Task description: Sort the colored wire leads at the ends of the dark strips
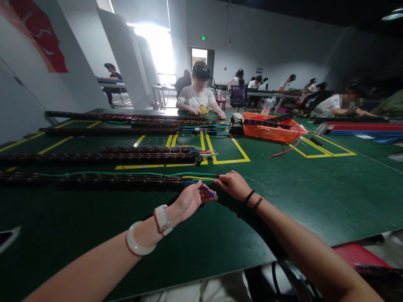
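- The curled right hand [234, 184] hid the tip of the yellow wire [197, 178]; whether it was gripped could not be told.
- The black cable bundle [126, 180] was cut off at the left edge.
- The right fingers pinched the green wire [176, 174] near its red end.
- The left hand [189, 200], palm up, held the blue wire [207, 191], its ring terminal [215, 197] at the fingertips.

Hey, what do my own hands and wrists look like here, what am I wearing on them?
Both are ungloved, with no sleeves showing. Above your left hand sit a pale patterned band with red and blue edging, possibly a watch strap, and a thick, round white bangle. Above your right hand are a plain black band and a dark beaded bracelet.
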A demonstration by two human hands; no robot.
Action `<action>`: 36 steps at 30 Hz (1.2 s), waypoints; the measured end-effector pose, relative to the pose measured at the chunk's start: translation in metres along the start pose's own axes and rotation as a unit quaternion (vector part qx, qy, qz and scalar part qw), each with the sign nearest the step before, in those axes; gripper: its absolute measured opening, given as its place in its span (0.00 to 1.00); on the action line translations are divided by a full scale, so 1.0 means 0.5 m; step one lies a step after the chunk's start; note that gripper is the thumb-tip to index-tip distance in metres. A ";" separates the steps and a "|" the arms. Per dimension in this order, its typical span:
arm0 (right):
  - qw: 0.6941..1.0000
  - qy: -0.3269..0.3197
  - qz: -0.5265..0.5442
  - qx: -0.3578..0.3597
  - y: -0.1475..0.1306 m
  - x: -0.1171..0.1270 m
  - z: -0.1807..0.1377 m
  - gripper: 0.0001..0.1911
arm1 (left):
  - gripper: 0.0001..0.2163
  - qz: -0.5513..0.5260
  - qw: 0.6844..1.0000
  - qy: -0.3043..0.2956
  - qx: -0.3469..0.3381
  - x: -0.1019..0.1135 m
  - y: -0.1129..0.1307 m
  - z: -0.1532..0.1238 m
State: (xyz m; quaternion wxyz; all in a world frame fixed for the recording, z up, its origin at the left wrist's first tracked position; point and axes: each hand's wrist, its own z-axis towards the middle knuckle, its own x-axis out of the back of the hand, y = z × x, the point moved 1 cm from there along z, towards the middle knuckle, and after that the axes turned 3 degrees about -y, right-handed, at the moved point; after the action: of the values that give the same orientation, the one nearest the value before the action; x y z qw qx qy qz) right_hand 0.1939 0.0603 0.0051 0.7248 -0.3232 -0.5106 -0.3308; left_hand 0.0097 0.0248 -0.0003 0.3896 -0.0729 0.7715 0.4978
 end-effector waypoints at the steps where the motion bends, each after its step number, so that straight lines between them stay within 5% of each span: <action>1: 1.000 -0.002 -0.006 0.000 -0.001 0.000 0.000 0.22 | 0.13 -0.001 1.000 0.002 0.000 0.000 0.000 0.000; 24: 0.984 -0.125 -0.127 -0.005 -0.036 0.004 -0.002 0.25 | 0.14 -0.008 1.000 0.000 0.003 -0.009 0.004 -0.004; 30: 0.994 -0.052 -0.093 0.006 -0.029 0.028 -0.007 0.25 | 0.14 -0.011 1.000 -0.003 0.001 0.000 0.001 0.000; 36: 0.987 0.035 -0.023 0.157 -0.034 0.051 -0.022 0.25 | 0.15 -0.008 1.000 -0.001 0.015 0.000 0.001 0.001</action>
State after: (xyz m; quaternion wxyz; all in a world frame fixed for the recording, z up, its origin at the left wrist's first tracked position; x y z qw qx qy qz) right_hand 0.1926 0.0380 0.0288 0.7763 -0.1823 -0.5375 -0.2743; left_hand 0.0099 0.0255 -0.0003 0.3953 -0.0723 0.7779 0.4831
